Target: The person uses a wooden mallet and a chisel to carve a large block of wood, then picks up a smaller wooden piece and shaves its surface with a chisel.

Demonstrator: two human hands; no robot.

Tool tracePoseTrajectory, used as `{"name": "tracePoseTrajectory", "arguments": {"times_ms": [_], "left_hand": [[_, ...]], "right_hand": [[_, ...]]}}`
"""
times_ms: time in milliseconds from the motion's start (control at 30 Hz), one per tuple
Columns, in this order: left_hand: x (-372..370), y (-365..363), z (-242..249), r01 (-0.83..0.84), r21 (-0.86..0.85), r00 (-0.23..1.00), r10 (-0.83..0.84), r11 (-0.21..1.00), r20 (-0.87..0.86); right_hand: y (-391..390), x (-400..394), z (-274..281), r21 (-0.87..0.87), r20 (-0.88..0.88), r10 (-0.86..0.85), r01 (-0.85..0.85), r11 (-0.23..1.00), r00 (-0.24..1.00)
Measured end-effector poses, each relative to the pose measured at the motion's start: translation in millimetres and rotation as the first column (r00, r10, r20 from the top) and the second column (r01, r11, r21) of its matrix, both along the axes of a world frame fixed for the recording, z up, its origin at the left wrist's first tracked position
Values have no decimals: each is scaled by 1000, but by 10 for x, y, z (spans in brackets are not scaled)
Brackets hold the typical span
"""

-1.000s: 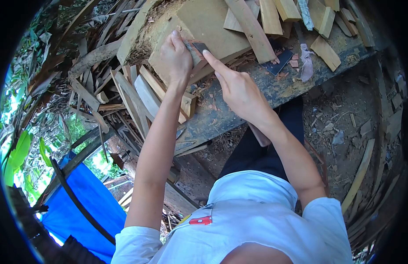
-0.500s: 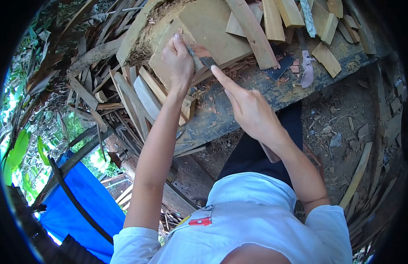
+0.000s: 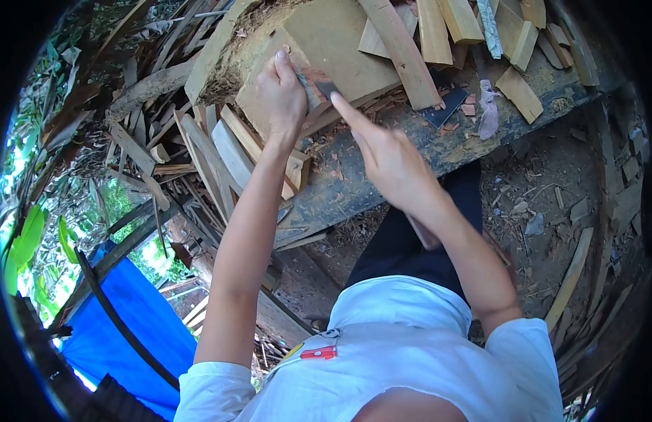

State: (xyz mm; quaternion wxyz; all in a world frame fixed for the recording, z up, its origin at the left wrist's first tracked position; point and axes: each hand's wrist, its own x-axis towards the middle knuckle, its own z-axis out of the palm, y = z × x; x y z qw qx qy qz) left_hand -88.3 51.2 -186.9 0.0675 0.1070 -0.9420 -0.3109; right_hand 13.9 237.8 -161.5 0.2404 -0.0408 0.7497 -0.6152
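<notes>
While unreadable, red shirt emblem (image 3: 313, 352).

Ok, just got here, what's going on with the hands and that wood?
A person leans over a rough workbench strewn with wood offcuts. The left hand presses a small dark blade against a big wooden block. The right hand points its index finger at the blade's tip. Reddish chips lie around it.

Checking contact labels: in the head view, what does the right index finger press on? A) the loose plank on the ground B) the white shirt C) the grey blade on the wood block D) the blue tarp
C: the right hand stretches its index finger onto the grey blade, which the left hand holds against the wood block.
</notes>
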Motion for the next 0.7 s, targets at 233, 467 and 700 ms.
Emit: {"name": "tracePoseTrajectory", "arguments": {"times_ms": [233,467,700], "left_hand": [[-6,14,20,-6,-12,1000,6,1000,19],[-7,2,24,28,36,1000,-28,999,12],[-20,-46,-22,59,76,998,-59,995,2]], "right_hand": [[-47,-129,-161,-56,-152,-84,76,996,985],[113,155,20,-15,-9,-5,5,1000,1000],[88,187,-80,-84,-28,-79,77,994,996]]}}
